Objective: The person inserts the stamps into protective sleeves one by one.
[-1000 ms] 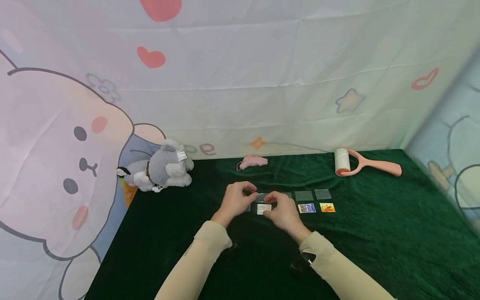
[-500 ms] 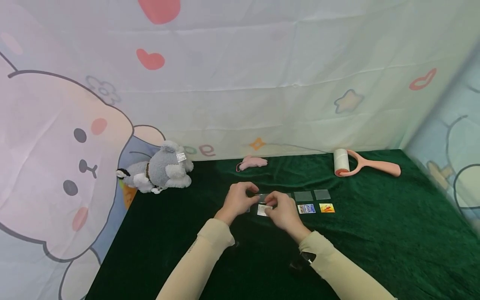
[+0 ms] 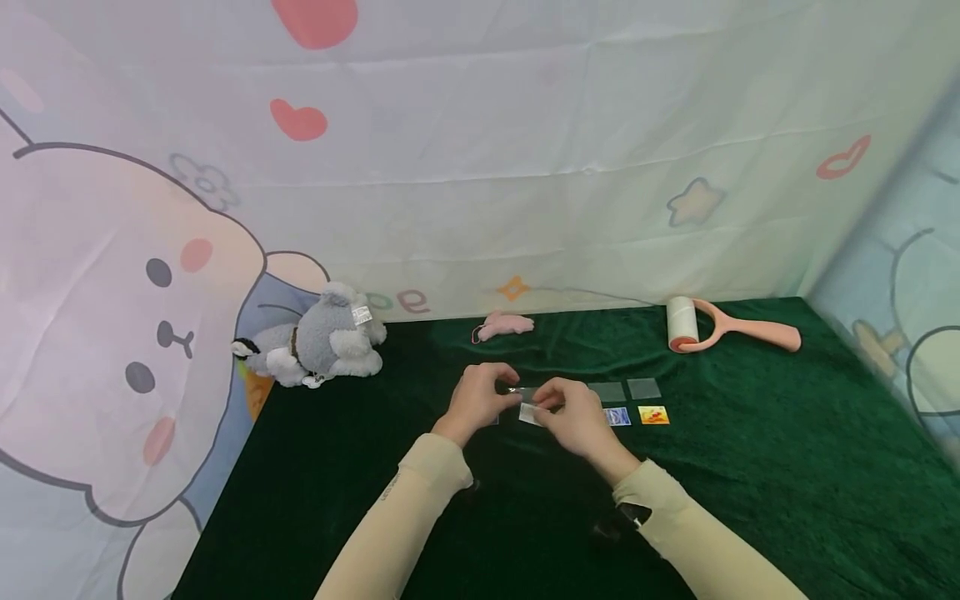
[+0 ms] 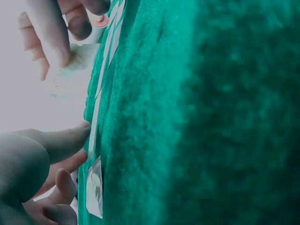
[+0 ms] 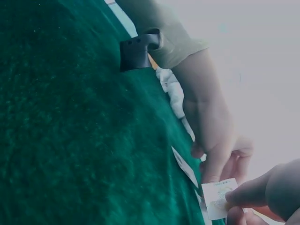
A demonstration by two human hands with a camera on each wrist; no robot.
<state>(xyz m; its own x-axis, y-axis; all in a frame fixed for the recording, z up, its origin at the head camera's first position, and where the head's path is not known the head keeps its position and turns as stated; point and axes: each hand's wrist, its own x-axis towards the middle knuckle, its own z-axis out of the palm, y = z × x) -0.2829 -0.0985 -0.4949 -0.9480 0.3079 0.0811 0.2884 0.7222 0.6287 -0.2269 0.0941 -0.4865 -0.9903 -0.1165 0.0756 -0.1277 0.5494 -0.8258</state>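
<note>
My right hand (image 3: 573, 417) pinches a small pale stamp (image 3: 529, 413) between thumb and fingers, tilted just off the cloth. The right wrist view shows the stamp's (image 5: 214, 199) printed face. Opposite, my left hand (image 3: 474, 404) holds the left edge of a clear plastic sleeve (image 3: 527, 394), which lies just beyond the stamp. How firmly it grips is hard to tell. Another stamp (image 4: 95, 192) lies beside the left hand, mostly hidden in the head view. To the right are a blue stamp (image 3: 618, 416), partly behind my right hand, and a yellow-orange stamp (image 3: 654, 415).
Clear sleeves (image 3: 644, 388) lie in a row behind the stamps on the green cloth (image 3: 750, 467). At the back are a pink plush toy (image 3: 506, 325) and a lint roller (image 3: 738, 329). A grey plush toy (image 3: 330, 337) lies at the back left, before a printed curtain (image 3: 450, 167).
My right hand has lifted the pale stamp by its right side and tilted it, and has shifted slightly right, covering more of the blue stamp. The left hand has edged slightly right.
</note>
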